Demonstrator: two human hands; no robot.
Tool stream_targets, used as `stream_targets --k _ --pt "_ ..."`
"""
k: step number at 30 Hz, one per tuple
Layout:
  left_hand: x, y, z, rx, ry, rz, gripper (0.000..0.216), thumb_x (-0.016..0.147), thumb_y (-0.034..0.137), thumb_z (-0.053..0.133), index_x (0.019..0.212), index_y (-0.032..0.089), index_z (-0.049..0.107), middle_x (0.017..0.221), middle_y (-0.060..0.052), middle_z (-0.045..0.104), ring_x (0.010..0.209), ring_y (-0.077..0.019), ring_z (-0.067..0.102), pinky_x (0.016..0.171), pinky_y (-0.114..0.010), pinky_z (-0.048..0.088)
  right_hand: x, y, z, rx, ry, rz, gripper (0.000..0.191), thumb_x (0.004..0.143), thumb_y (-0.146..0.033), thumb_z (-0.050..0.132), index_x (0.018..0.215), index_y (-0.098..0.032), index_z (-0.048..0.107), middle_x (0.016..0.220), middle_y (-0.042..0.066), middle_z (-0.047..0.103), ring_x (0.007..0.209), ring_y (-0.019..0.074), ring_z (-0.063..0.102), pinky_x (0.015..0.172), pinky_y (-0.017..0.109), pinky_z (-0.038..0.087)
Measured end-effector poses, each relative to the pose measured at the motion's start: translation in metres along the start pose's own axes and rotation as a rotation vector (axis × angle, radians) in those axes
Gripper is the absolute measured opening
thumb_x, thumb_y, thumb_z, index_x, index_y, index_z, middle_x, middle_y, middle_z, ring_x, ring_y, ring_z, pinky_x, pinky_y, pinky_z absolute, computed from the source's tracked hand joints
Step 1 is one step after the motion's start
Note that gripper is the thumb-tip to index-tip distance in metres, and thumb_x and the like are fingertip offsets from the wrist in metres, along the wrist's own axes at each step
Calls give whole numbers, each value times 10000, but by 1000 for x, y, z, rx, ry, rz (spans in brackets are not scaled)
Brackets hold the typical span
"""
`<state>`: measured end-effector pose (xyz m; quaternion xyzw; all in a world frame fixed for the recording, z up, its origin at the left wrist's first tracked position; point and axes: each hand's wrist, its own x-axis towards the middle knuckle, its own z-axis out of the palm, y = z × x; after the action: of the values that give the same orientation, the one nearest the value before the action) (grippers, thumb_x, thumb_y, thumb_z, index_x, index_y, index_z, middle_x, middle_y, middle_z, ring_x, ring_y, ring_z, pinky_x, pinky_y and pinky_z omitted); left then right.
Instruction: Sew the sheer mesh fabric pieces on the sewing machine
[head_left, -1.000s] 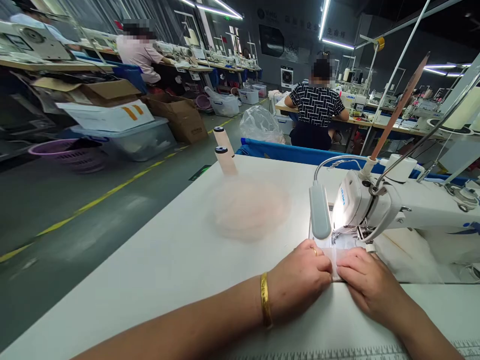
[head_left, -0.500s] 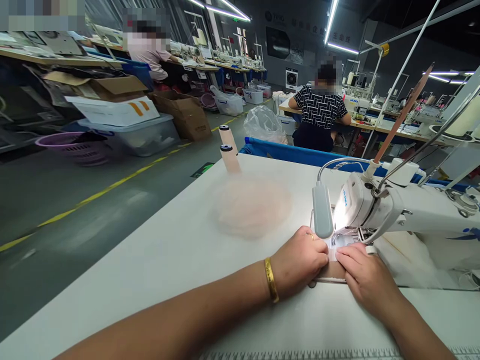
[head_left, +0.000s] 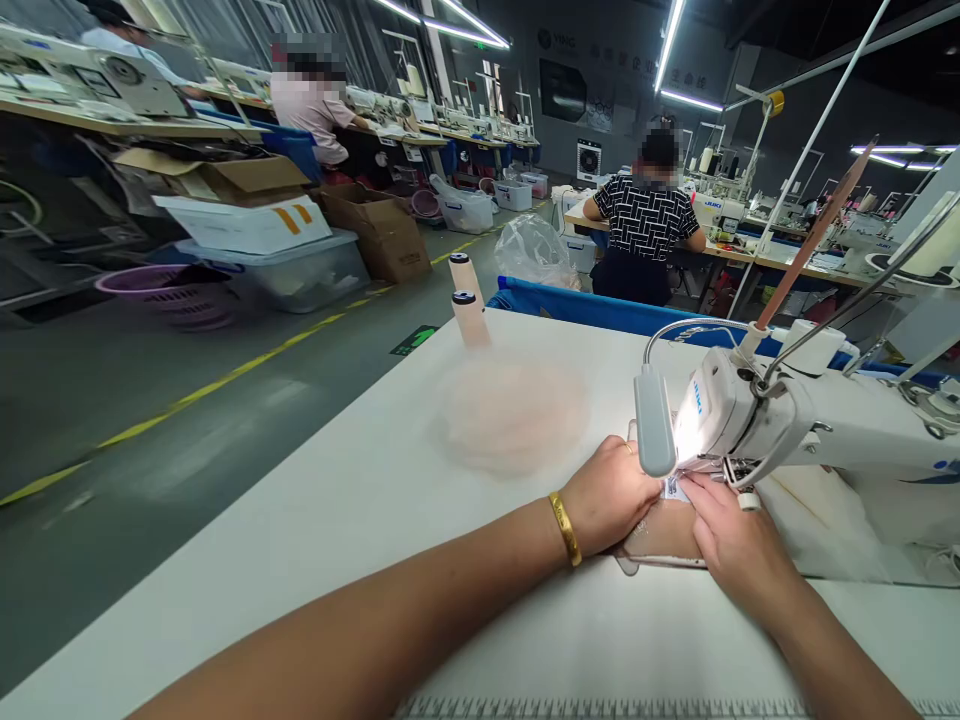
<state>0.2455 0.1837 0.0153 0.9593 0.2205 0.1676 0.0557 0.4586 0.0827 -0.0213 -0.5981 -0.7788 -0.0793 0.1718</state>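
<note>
A white sewing machine (head_left: 720,410) stands at the right, its lamp (head_left: 655,425) lighting the needle area. Under the presser foot lies a small white label (head_left: 673,488), on a piece of beige fabric (head_left: 664,530). My left hand (head_left: 616,495), with a gold bangle at the wrist, is closed at the left edge of this work, its curled fingertips partly hidden. From the right, my right hand (head_left: 739,525) lies with fingers stretched forward, fingertips pressing beside the label, close to the foot. The needle tip cannot be made out.
A sheer beige fabric pile (head_left: 517,415) lies left of the machine, with two thread cones (head_left: 469,318) behind it. A ruler strip (head_left: 600,708) runs along the table's front edge. Blue cloth (head_left: 577,302) hangs at the far edge. A person (head_left: 646,220) sits ahead.
Both hands have edged forward toward the presser foot, and more beige fabric shows between them. The whole view has shifted slightly.
</note>
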Motion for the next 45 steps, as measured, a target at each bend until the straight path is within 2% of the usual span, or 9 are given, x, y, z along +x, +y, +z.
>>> stream_targets --k 7,14,21,28,31,34,38,42,45 --pt "-5 7 -6 171 -32 -116 318 945 336 697 1206 158 671 1322 -167 660 1233 -349 608 985 -469 522 -3 -2 0 104 123 -83 528 938 -41 409 1389 -195 637 1327 124 706 1133 304 693 914 472 617" --pt "-23 35 -42 107 -337 -157 158 961 257 580 870 187 689 820 -59 707 739 -268 678 660 -387 524 1 -35 -18 303 88 -365 484 960 -72 471 1417 -195 571 1386 129 670 1295 299 611 1017 489 576" --pt "-15 -3 -33 150 -130 -285 181 857 289 708 963 156 646 1050 -133 661 976 -311 618 889 -444 533 -10 -49 -24 395 45 -540 373 989 -42 482 1332 -150 581 1190 136 753 1102 268 689 897 421 595" --pt "-18 -7 -8 160 -68 -176 110 920 132 550 836 184 599 922 -81 656 846 -256 601 785 -393 490 -26 -52 -37 460 -14 -570 293 977 -73 501 1233 -187 589 1063 97 765 949 231 690 799 372 574" --pt "-21 1 -2 93 31 -94 149 923 130 554 789 195 549 838 -50 613 777 -221 567 724 -349 458 -37 -48 -51 551 -116 -448 191 998 -127 508 1122 -237 603 947 50 724 850 207 658 758 344 560" --pt "-23 9 1 -8 152 3 165 908 98 527 781 202 509 803 -28 582 724 -188 528 716 -321 444 -37 -39 -60 604 -107 -112 79 1034 -285 555 1097 -257 593 956 49 675 874 221 643 764 344 555" --pt "-23 15 1 -86 293 61 172 881 80 488 769 210 480 793 -28 586 692 -180 498 672 -317 436 -17 -31 -49 543 -42 222 267 1003 -446 629 1204 -272 601 1103 64 686 981 258 648 805 360 549" --pt "-25 16 0 -124 361 74 143 883 82 481 895 194 569 872 -53 650 764 -199 564 695 -334 489 1 -33 -29 568 31 246 195 1046 -346 499 922 -250 615 798 2 638 725 199 602 655 298 485" --pt "-25 17 1 -118 421 100 281 915 110 506 1162 169 626 1067 -107 700 963 -250 641 806 -392 550 1 -38 -22 555 140 178 213 1061 -333 483 903 -246 597 794 4 633 715 194 599 651 298 469"
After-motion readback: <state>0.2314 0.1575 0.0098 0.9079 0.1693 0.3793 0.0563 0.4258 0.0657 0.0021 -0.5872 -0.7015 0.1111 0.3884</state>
